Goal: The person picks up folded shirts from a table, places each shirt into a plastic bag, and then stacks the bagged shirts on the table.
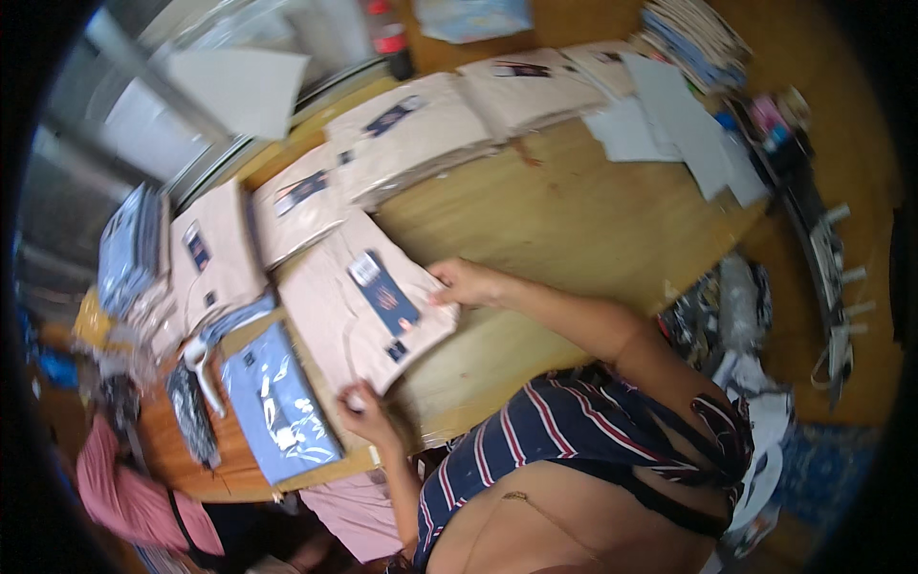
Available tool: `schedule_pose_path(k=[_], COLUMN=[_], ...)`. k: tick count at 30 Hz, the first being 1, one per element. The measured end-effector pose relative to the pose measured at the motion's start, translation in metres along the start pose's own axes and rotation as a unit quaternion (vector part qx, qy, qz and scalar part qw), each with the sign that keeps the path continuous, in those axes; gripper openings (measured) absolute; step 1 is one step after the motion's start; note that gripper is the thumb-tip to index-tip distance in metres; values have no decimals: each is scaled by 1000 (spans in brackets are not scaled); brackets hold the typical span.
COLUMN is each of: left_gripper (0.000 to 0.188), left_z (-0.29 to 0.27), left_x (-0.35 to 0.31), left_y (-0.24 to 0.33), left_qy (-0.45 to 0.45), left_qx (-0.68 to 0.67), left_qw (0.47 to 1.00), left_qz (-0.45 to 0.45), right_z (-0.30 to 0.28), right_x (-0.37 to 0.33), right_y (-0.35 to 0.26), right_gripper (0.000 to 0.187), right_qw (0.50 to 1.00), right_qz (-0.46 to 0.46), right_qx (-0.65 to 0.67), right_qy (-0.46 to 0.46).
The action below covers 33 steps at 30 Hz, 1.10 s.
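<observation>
A folded pale pink garment (330, 320) lies at a slant on the wooden table in front of me, a dark blue hang tag (384, 295) on its upper face. My right hand (467, 284) grips its right edge, thumb on top. At its near corner is my left hand (365, 416), fingers curled in against the cloth; a little blur softens them. Just left of it lies a folded light blue garment (273, 407) in a shiny clear bag.
Several tagged pink garments (411, 129) line the table's far edge, some bagged. White sheets (679, 120) lie far right; a dark bottle with a red label (387, 43) stands behind. Bagged blue garments (134, 249) are stacked left. A co-worker's pink sleeve (143, 488) shows lower left.
</observation>
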<state>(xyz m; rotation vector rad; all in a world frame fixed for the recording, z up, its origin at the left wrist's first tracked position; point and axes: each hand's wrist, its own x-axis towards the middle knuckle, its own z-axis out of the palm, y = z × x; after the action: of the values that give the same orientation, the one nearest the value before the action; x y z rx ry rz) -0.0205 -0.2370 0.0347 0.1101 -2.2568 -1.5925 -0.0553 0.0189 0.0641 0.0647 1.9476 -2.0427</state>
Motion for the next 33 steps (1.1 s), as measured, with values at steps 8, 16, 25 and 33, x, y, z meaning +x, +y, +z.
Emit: schedule_pose_path(k=[8, 16, 25, 33], left_gripper=[24, 44, 44, 37], left_z=[67, 83, 134, 229], left_x=[-117, -102, -142, -167], left_y=[12, 59, 111, 163], left_qy=[-276, -167, -247, -492], left_qx=[131, 445, 356, -53], left_qw=[952, 865, 894, 869], left_qz=[20, 162, 114, 21], right_z=[-127, -369, -423, -372], right_x=[-191, -347, -417, -470], right_y=[77, 105, 143, 10], right_gripper=[30, 37, 14, 13], right_qw=[963, 486, 604, 404], right_qz=[116, 162, 153, -181], right_qx=[-115, -424, -387, -439], right_qy=[215, 747, 680, 782])
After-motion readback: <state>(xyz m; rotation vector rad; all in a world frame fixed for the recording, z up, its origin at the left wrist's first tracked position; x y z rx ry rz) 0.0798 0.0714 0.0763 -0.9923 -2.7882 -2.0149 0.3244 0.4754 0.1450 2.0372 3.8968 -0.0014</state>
